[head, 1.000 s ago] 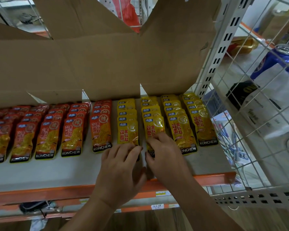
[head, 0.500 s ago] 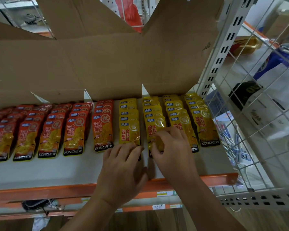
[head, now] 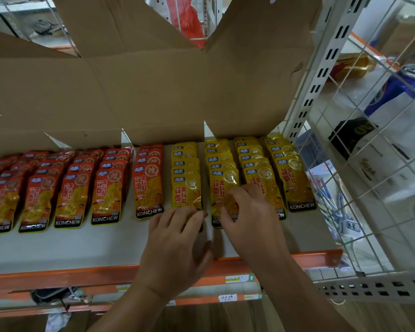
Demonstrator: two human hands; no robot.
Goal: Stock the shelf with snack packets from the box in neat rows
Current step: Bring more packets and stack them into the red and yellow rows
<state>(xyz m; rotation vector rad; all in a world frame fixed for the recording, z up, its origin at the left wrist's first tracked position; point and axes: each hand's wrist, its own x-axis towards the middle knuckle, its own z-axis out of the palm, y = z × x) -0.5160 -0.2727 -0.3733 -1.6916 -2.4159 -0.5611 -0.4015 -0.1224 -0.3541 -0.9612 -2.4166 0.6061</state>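
Left hand [head: 175, 245]: lower centre of the frame, fingers nearly straight and together, fingertips flat on the bottom edge of the first-row yellow packet [head: 186, 195]; it gripped nothing.
Right hand [head: 249, 219]: just right of the left hand, fingers curled, thumb and fingertips pinching the lower part of the second-row yellow packet [head: 222, 188].
Snack rows: red packets [head: 106, 190] at middle left and four yellow rows at centre right, overlapped on the shelf [head: 82, 245] (KONCHEW printed on the fronts).
Cardboard box [head: 153, 92]: upper centre, flaps open, behind the rows.
Wire mesh [head: 369, 178]: right edge.
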